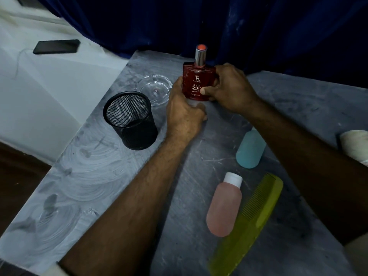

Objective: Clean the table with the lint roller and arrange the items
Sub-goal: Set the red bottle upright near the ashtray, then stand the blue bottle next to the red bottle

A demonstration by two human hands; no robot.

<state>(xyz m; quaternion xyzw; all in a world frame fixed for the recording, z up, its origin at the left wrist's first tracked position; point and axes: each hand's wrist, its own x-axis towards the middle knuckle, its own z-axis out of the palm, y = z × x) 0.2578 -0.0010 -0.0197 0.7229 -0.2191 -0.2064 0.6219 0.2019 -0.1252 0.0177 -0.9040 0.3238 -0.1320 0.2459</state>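
A red perfume bottle [196, 80] with a silver neck and orange-topped sprayer stands upright near the far edge of the grey table [95, 176]. My left hand [184, 114] wraps its lower left side and base. My right hand [229, 88] grips its right side, thumb across the label. On the table lie a pink bottle [224, 208] with a white cap, a green comb [249, 222] beside it, and a light blue bottle [251, 150] partly under my right forearm. A white roll [354, 145], maybe the lint roller, shows at the right edge.
A black mesh pen cup [131, 120] stands left of my left hand, with a clear glass ashtray [155, 89] behind it. A dark blue curtain [219, 22] hangs behind the table. A black phone [56, 46] lies on the white surface at the left.
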